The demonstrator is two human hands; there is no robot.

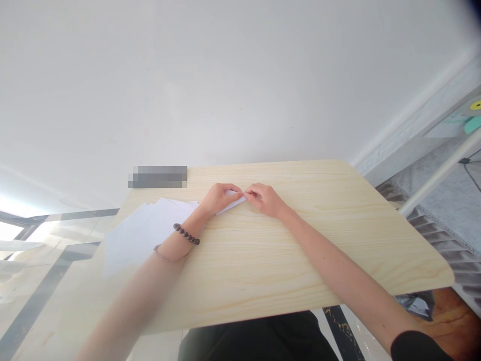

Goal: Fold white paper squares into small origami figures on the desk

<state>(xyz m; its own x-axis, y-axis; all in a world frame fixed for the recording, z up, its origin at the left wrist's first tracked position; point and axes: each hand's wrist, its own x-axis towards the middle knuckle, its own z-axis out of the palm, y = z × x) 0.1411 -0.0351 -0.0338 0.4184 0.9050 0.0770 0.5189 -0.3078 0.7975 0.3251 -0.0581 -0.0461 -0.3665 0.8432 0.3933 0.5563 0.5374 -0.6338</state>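
Person at a pale wood-grain table with rounded corners [244, 276], both bare hands out over its middle, near each other. Narrow white paper piece, apparently folded [230, 205], sits between the hands, slanting up toward the right; partly covered by fingers. Left hand [221, 198]: thumb and index nearly together, pinching the paper along its upper part. Right hand [263, 199]: thumb and index closed at the paper's right tip, other fingers curled in. Whether the paper touches the tabletop: cannot tell. Loose white paper sheets [139, 230] lie overlapping on the table's left side, partly behind the left forearm. Left wrist wears a dark round-bead bracelet [187, 234], plus a thin bracelet [169, 257] further up the arm. Grey pixelated patch [160, 177] at far left corner, contents unreadable. Plain white wall [240, 90] behind; black short sleeve [417, 346] at lower right.
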